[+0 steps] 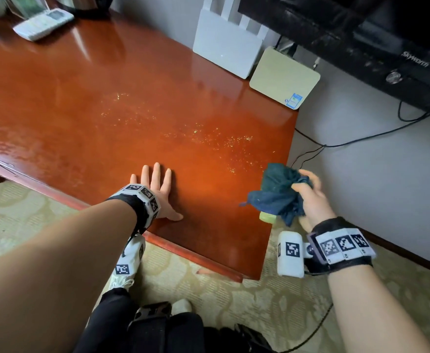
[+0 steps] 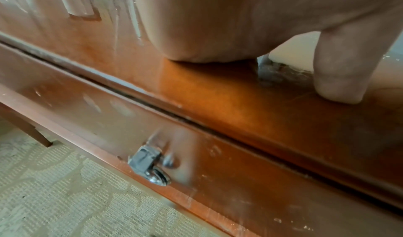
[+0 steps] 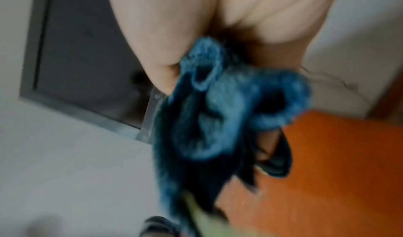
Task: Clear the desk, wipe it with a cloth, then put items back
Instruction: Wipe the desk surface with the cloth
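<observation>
Near tabletop (image 1: 86, 103) cleared, speckles mid-right so wipe unfinished; left hand (image 1: 158, 192) flat, fingers wide; right hand (image 1: 310, 197) bunching blue cloth (image 1: 277, 189); items not back.

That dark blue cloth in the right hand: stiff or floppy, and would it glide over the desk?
The cloth is probably floppy: it hangs bunched in folds from the right hand. It is likely light, held up by curled fingers alone. On the glossy desk it should glide easily.

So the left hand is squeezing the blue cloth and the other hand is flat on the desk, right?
Not quite, the hands are swapped. In the head view the right hand grips the blue cloth, and the left hand lies flat on the desk.
</observation>
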`<state>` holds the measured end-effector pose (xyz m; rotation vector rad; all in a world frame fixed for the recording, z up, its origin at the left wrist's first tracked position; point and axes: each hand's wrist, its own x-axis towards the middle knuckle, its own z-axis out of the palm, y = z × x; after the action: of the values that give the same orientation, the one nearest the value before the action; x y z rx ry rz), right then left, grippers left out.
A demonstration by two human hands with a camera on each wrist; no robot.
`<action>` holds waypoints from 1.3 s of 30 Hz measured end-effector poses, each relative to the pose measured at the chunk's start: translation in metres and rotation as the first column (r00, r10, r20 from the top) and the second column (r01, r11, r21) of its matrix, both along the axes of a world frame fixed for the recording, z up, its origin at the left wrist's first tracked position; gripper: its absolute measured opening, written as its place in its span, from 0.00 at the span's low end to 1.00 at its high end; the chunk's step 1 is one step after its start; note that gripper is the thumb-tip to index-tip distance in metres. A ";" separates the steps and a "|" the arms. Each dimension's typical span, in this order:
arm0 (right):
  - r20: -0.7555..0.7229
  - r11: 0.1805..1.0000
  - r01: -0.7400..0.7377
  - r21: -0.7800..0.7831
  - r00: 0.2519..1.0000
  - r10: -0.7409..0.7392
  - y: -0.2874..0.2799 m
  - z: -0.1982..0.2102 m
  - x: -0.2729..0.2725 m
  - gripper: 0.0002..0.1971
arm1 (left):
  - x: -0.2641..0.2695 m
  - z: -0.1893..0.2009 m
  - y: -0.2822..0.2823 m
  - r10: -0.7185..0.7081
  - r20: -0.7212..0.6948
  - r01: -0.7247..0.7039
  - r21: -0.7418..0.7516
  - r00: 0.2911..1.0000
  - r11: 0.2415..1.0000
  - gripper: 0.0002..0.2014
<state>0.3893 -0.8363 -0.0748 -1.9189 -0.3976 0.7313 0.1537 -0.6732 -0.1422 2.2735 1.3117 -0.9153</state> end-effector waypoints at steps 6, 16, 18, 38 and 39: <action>0.369 0.633 -0.135 -0.762 0.713 0.596 -0.002 -0.022 -0.007 0.23 | -0.001 0.000 -0.001 -0.002 0.013 0.002 0.009 1.000 1.000 0.60; 0.270 0.492 -0.223 -0.842 0.615 0.741 0.015 -0.055 -0.061 0.36 | -0.002 0.000 0.000 0.006 0.015 -0.006 0.004 1.000 1.000 0.60; 0.296 0.566 -0.230 -0.792 0.665 0.686 0.024 -0.052 -0.054 0.30 | -0.002 -0.001 0.000 0.006 0.022 -0.006 0.005 1.000 1.000 0.60; 0.354 0.633 -0.040 -0.773 0.802 0.482 0.047 -0.050 0.032 0.27 | 0.011 0.001 0.033 0.103 0.056 -0.103 0.009 0.993 0.995 0.63; 0.359 0.638 0.002 -0.770 0.828 0.430 0.037 -0.048 0.040 0.26 | 0.011 0.001 0.033 0.100 0.052 -0.101 0.008 0.994 0.995 0.63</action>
<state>0.4290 -0.7992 -0.1231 -2.9331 -0.7726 0.5543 0.1651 -0.6401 -0.1409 2.2015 1.3977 -0.8124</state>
